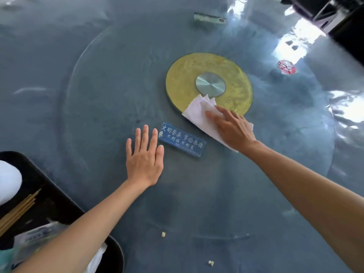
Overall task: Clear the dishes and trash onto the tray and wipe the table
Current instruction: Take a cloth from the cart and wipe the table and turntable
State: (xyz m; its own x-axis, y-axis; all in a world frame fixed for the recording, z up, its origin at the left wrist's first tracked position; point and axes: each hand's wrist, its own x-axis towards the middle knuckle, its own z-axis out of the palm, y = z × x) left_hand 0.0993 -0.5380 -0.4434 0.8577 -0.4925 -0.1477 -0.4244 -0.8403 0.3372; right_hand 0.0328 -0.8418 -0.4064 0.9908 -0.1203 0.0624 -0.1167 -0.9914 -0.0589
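Tissue (pixel 199 113), the white wiping sheet, lies flat on the glass turntable (pixel 94 95) under the right hand (pixel 232 129), its far corner lapping onto the gold hub disc (pixel 208 83); a sweep toward the left hand could, I judge, knock the blue sign (pixel 182 139) just beside both hands, or miss the crumbs (pixel 163 234) lying well back toward the body. Right hand is spread open, fingers pressing the tissue down rather than clenched around it. Left hand (pixel 144 154) rests flat and empty, palm down, with the loaded black tray (pixel 49 186) off to its outer side.
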